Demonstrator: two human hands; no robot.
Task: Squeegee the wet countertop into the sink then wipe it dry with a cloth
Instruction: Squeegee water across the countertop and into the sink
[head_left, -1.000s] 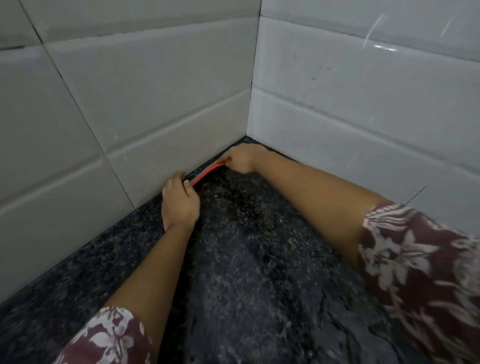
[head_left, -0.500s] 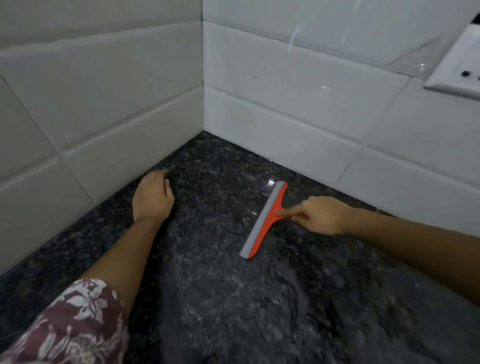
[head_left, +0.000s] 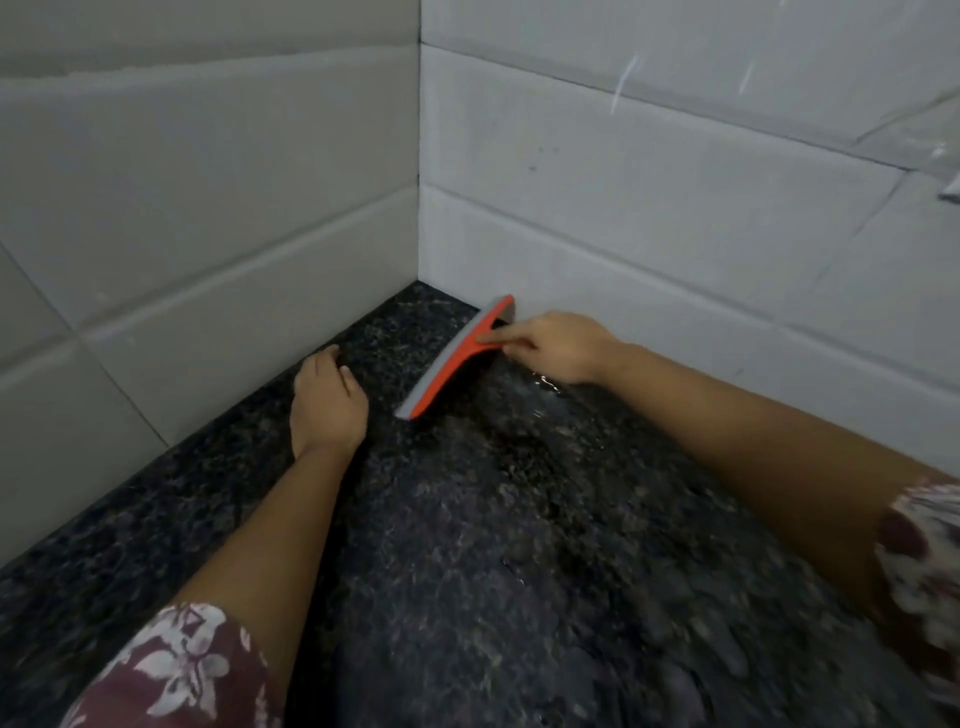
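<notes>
Squeegee (head_left: 457, 356) now nearer tiled corner (head_left: 420, 260), pinched in right grip (head_left: 558, 345); left grip (head_left: 327, 402) spread flat on countertop (head_left: 519, 545).

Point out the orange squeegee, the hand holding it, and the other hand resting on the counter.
squeegee (head_left: 451, 364), head view, on the orange blade holder.
right hand (head_left: 558, 345), head view, on its back.
left hand (head_left: 324, 408), head view, on its back.

A home kitchen or similar wet room: a dark speckled granite bench (head_left: 519, 545) runs into a corner at 12 o'clock, backed by large glossy white wall tiles (head_left: 623, 171) on both sides.
</notes>
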